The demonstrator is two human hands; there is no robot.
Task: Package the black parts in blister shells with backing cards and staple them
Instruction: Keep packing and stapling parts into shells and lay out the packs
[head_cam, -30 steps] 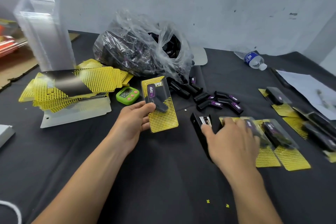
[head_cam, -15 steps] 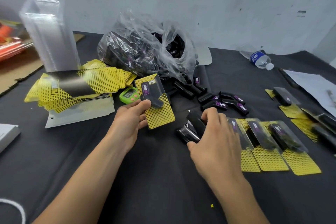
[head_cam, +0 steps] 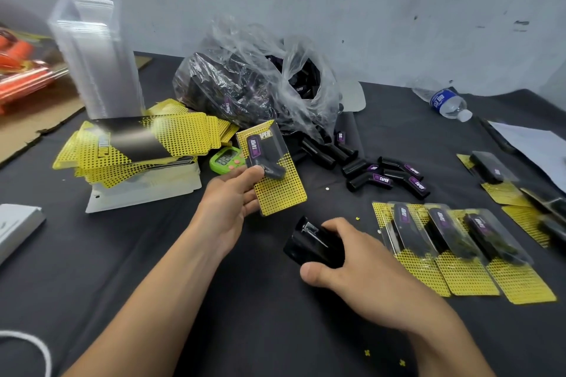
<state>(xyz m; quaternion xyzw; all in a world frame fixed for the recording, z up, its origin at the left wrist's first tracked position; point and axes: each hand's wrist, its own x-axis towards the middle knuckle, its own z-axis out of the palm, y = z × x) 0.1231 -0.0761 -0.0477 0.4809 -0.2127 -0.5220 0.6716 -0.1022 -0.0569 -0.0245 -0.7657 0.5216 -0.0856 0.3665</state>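
Black stapler [head_cam: 315, 246] is now in the right hand [head_cam: 361, 281], fingers curled over its top and the thumb pressed against its near side. A second ago that hand was only reaching for the stapler where it lay beside the finished packs [head_cam: 459, 254]. Since then it has drawn the tool toward the person and turned its open mouth up and left, toward the blister pack [head_cam: 272, 171].

The left hand [head_cam: 232, 202] has kept that pack raised throughout, pinching its lower left edge with the thumb on the front and the fingers behind. The pack has tilted only slightly. Inside the clear shell, a black part [head_cam: 269, 159] sits against the yellow dotted backing card.

I judge that assembly of this pack is done and stapling comes next. The stapler's mouth and the pack are near each other but not yet touching.

"TAPER" reads in white on the part's purple label and again in black along the card's top edge. The same word shows on the purple labels of the loose black parts [head_cam: 386, 174] on the dark table [head_cam: 245, 330], and faintly on a part inside the plastic bag [head_cam: 257, 86]. Lettering on the spread backing cards [head_cam: 137, 144], the blue label of the water bottle [head_cam: 447, 102] and the display of the green timer [head_cam: 225, 159] is too small or blurred to read.
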